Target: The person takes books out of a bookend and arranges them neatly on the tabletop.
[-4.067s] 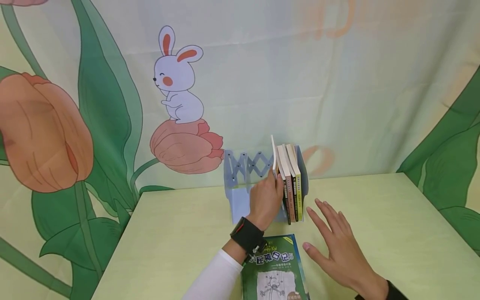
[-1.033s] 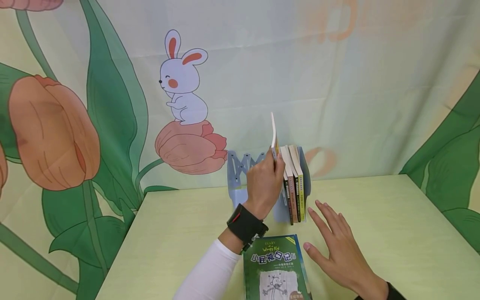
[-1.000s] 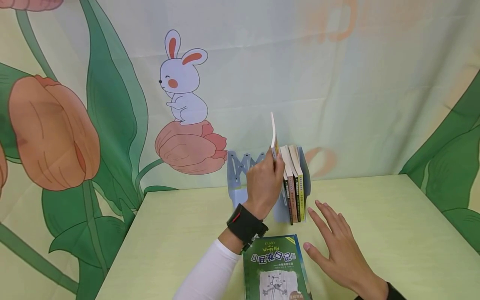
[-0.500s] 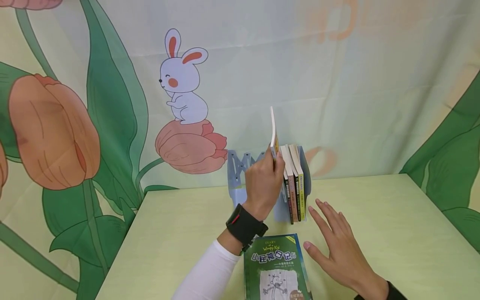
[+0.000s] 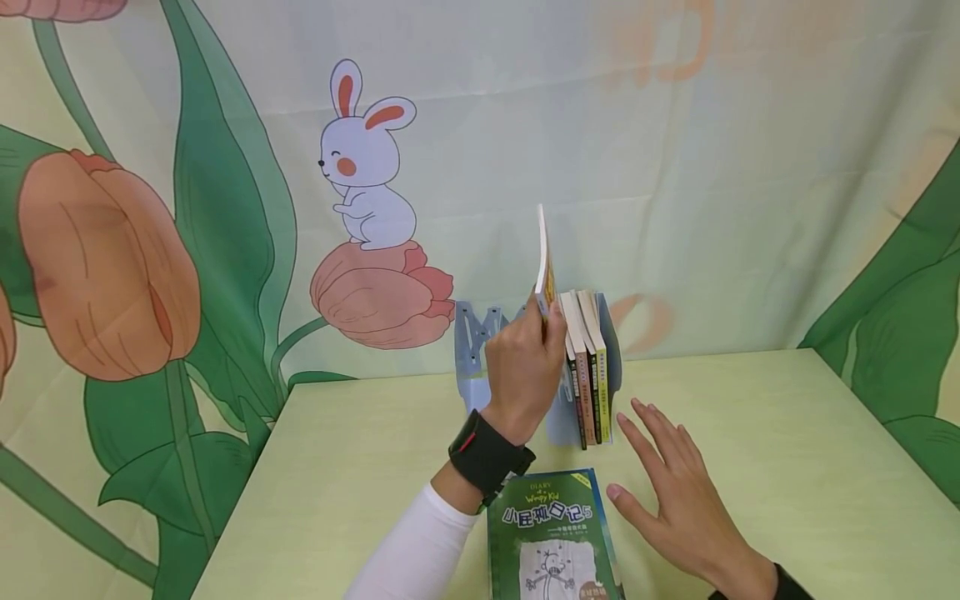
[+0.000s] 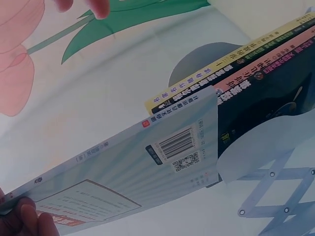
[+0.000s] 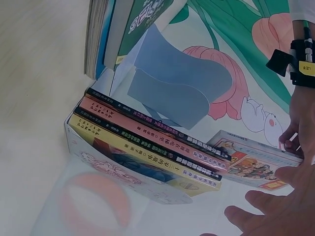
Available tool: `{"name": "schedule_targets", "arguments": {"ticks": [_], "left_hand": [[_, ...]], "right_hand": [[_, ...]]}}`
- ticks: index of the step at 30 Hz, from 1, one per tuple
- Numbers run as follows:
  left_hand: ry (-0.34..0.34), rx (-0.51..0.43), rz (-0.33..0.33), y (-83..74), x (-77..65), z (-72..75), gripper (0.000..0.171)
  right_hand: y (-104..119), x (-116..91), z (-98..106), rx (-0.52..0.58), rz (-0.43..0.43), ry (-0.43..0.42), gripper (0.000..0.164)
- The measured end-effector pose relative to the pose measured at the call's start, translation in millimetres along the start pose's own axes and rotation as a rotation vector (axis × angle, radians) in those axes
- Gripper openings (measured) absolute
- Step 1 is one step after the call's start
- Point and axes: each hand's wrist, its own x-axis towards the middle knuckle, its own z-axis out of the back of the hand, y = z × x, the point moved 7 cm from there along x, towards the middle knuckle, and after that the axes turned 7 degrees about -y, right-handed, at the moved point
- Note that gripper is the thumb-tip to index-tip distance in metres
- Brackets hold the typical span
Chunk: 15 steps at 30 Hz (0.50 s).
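My left hand (image 5: 525, 362) pinches a thin paperback book (image 5: 545, 254) by one end, holding it upright above the blue expandable book rack (image 5: 474, 354). In the left wrist view its pale blue back cover carries a barcode, and fingers (image 6: 29, 221) grip its lower left end. A colourful front cover shows in the right wrist view. Several books (image 5: 588, 375) with black, pink and yellow spines stand at the rack's right end, just right of the held book. My right hand (image 5: 678, 500) hovers right of the rack, fingers spread, holding nothing.
A green comic book (image 5: 551, 533) lies flat in front of the rack, near the table's front; the right wrist view shows more books stacked under it. Behind the pale yellow table (image 5: 337, 492) hangs a curtain (image 5: 525, 125) printed with a rabbit and tulips.
My left hand has lifted the thin book up from beside the standing books, drifting slightly left in the last half second. The right hand stays nearly still.
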Motion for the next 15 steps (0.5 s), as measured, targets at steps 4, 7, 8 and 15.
{"name": "schedule_targets", "arguments": {"ticks": [4, 7, 8, 15], "left_hand": [[-0.023, 0.004, -0.01, -1.3, 0.7, 5.4, 0.026], [-0.04, 0.0, -0.012, -1.5, 1.8, 9.3, 0.027], [-0.046, -0.001, -0.014, -1.6, 2.4, 10.7, 0.027], [-0.082, -0.023, -0.012, -1.0, 4.0, 20.1, 0.029]], "right_hand": [[0.7, 0.9, 0.8, 0.005, 0.001, -0.003, 0.077], [0.8, 1.7, 0.8, 0.005, 0.003, -0.004, 0.077], [0.7, 1.9, 0.7, 0.004, 0.005, -0.005, 0.077], [0.0, 3.2, -0.4, 0.002, 0.014, -0.005, 0.078]]}}
